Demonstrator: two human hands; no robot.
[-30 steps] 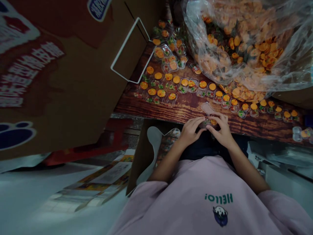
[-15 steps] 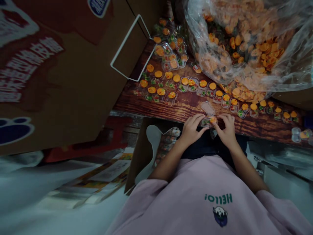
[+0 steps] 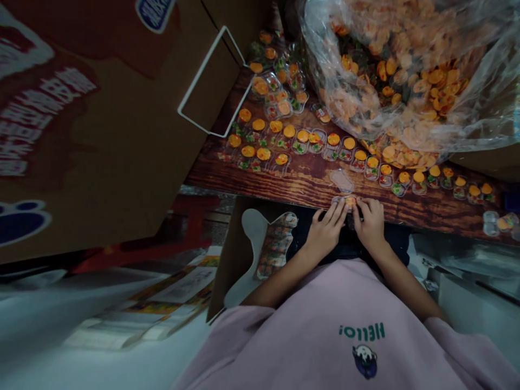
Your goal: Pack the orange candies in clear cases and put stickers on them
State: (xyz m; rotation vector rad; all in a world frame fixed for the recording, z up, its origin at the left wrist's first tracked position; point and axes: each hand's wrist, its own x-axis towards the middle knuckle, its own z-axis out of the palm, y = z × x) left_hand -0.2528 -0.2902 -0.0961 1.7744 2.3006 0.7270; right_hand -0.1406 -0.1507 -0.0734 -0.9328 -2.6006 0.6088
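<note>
At the table's near edge lies a small clear plastic tray [image 3: 350, 202] with a round orange piece in it. The fingers of my left hand [image 3: 327, 230] reach over the tray from the left and press on it, the thumb held off to the side. From the other side, my right hand [image 3: 370, 221] has its thumb and bent fingers at the tray's right end. Between them the two hands hold it, and the fingers hide much of it. Just beyond lies a flat clear lid-like piece [image 3: 342, 180].
Rows of similar filled trays [image 3: 303, 142] cross the wooden-patterned table [image 3: 252, 181]. A large clear bag [image 3: 325, 81] of orange pieces stands behind. A big printed carton [image 3: 122, 151] with a white wire frame [image 3: 201, 70] fills the left. An open box [image 3: 227, 260] holding packs sits below the table.
My left hand's fingers have moved from the tray's left side onto its top, covering more of it. My right hand's fingers have closed in towards the tray. The view has shifted slightly.
</note>
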